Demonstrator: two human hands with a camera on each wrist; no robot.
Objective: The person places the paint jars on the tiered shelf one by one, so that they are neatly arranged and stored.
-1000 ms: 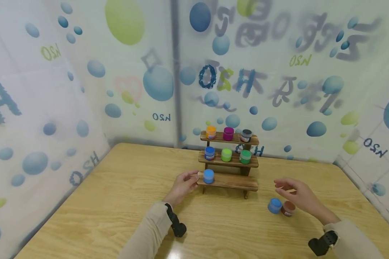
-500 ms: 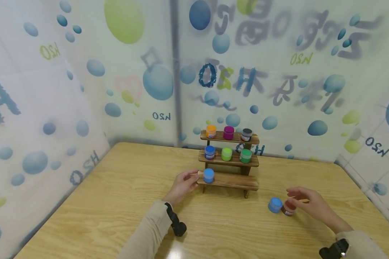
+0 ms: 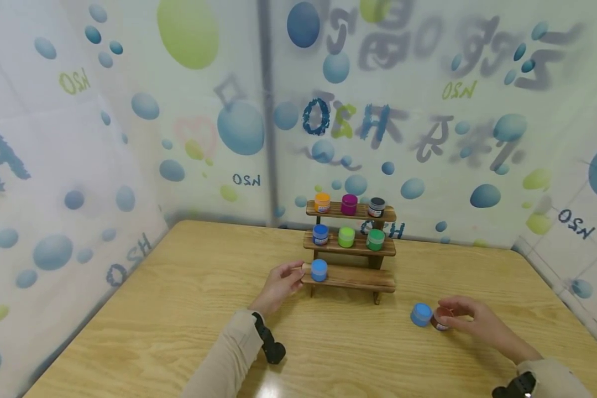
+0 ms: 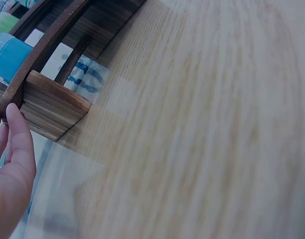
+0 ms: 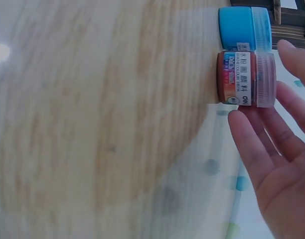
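Observation:
In the head view, my left hand pinches the left end of a three-step wooden display shelf at its lowest step. The left wrist view shows my fingertips at that board's edge. A light blue paint jar stands on this step. To the right, my right hand is spread around a brown paint jar on the table. In the right wrist view, the thumb is apart from the brown jar, and the fingers lie close along its other side. Another blue paint jar stands against the brown one.
Orange, purple and black jars line the top step. The middle step bears dark blue, lime and green jars. A patterned curtain hangs behind the wooden table.
My right hand has moved right and down, from above the blue and brown jars to around the brown one. The left hand has kept its grip on the shelf.

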